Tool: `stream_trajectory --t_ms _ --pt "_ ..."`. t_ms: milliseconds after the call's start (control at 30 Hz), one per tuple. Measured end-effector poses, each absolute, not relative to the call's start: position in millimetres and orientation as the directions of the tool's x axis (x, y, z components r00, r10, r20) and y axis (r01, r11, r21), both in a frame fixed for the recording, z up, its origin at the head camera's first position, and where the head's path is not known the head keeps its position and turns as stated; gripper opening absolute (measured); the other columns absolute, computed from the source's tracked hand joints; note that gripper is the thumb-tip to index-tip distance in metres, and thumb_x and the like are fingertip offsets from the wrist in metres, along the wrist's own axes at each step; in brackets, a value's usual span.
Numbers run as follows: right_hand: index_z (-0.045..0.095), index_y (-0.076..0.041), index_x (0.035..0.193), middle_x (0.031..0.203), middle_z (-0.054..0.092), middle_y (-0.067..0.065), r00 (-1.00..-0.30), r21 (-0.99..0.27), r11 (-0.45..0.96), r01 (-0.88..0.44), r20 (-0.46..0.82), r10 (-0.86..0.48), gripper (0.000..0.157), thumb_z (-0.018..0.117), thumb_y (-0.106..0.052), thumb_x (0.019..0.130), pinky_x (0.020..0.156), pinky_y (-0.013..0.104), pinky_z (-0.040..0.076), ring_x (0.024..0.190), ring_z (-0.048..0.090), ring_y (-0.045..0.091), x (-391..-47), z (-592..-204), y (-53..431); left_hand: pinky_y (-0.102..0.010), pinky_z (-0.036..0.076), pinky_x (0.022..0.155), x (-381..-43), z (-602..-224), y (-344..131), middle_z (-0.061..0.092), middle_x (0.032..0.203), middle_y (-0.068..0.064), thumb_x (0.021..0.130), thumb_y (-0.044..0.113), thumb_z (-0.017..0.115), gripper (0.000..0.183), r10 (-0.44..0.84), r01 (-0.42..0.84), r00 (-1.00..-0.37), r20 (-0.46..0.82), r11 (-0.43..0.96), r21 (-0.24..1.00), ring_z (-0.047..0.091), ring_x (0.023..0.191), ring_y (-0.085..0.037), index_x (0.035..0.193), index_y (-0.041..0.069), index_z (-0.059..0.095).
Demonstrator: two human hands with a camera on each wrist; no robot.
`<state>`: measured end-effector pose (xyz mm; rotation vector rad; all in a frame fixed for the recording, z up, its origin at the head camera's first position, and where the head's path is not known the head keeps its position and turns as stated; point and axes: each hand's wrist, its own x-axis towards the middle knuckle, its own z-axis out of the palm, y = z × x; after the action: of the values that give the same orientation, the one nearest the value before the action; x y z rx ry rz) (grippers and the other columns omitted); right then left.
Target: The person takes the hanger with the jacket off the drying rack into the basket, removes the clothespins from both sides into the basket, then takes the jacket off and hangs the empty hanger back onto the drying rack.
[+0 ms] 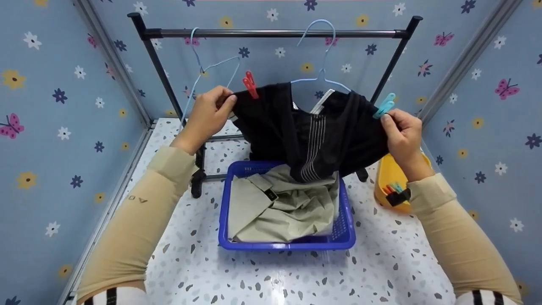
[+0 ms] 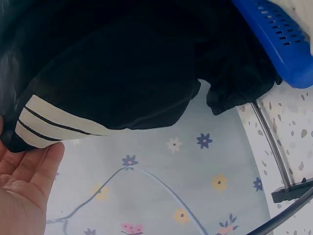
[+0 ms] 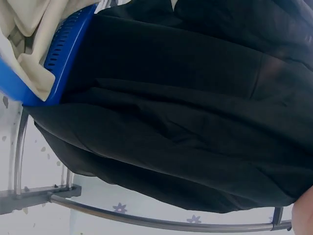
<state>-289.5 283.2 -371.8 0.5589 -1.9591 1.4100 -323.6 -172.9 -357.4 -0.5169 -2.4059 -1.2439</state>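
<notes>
While the left hand is pinching one end of the black garment and the right hand is gripping the other, the cloth is hanging between them above the blue basket. This piece is seemingly nearing completion: a blue wire hanger between the hands is apparently carrying it from the rail, a red clothespin is clipping it just beside the left hand, and a teal clothespin is sitting right at the right hand's fingertips. Apparently left to do is the beige garment, which is lying bunched below and between the hands; a bare hanger is hanging behind the left hand. The black garment's long axis is running from hand to hand, dipping slightly towards the right one, its neckline facing up and its lower edge sagging basketwards.
</notes>
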Motion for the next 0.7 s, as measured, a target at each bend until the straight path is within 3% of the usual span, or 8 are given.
stream_trajectory --t_ms 100,200,300,367,567,700 --pt "0.063 0.019 0.083 0.070 0.048 -0.020 -0.697 -0.668 0.308 -0.677 0.716 0.022 0.027 0.058 0.001 0.104 0.063 0.018 0.034 0.064 0.043 0.001 -283 -374 285 -0.023 0.051 0.088 -309 -361 -176 0.072 0.095 -0.011 0.115 0.013 0.062 0.021 0.150 0.497 -0.854 0.498 0.521 0.694 0.059 0.085 -0.007 0.113 -0.003 0.075" --pt "0.063 0.018 0.082 0.070 0.048 -0.018 -0.698 -0.671 0.284 -0.685 0.716 0.009 0.026 0.058 0.003 0.103 0.063 0.018 0.033 0.063 0.042 0.001 -277 -379 286 -0.036 0.061 0.102 -296 -368 -179 0.076 0.099 -0.017 0.113 0.010 0.063 0.018 0.168 0.491 -0.863 0.476 0.498 0.714 0.065 0.091 -0.009 0.110 -0.003 0.076" --pt "0.064 0.019 0.084 0.071 0.049 -0.019 -0.704 -0.674 0.276 -0.686 0.710 -0.017 0.024 0.057 0.005 0.103 0.063 0.018 0.035 0.065 0.044 0.001 -270 -386 287 -0.047 0.063 0.109 -287 -378 -183 0.078 0.103 -0.018 0.112 0.008 0.063 0.017 0.204 0.481 -0.874 0.441 0.499 0.721 0.072 0.098 -0.014 0.109 -0.003 0.076" --pt "0.064 0.020 0.086 0.073 0.051 -0.020 -0.714 -0.682 0.268 -0.681 0.699 -0.036 0.024 0.056 0.006 0.103 0.065 0.018 0.036 0.067 0.045 0.000 -267 -392 288 -0.044 0.064 0.104 -282 -385 -187 0.078 0.102 -0.018 0.113 0.008 0.064 0.017 0.231 0.481 -0.875 0.425 0.510 0.713 0.072 0.097 -0.018 0.109 -0.003 0.076" --pt "0.066 0.023 0.092 0.080 0.060 -0.024 -0.758 -0.721 0.250 -0.647 0.643 -0.108 0.022 0.052 0.010 0.103 0.072 0.015 0.043 0.074 0.051 -0.002 -257 -417 289 -0.020 0.055 0.086 -270 -407 -200 0.076 0.094 -0.012 0.111 0.007 0.067 0.014 0.297 0.499 -0.866 0.402 0.542 0.676 0.072 0.090 -0.018 0.103 -0.002 0.075" --pt "0.069 0.021 0.093 0.089 0.069 -0.024 -0.770 -0.722 0.272 -0.636 0.614 -0.172 0.020 0.052 0.013 0.100 0.077 0.013 0.049 0.078 0.058 -0.005 -255 -435 292 -0.019 0.053 0.081 -263 -425 -207 0.075 0.090 -0.012 0.109 0.004 0.068 0.013 0.321 0.498 -0.867 0.381 0.538 0.680 0.069 0.085 -0.011 0.099 -0.001 0.074"
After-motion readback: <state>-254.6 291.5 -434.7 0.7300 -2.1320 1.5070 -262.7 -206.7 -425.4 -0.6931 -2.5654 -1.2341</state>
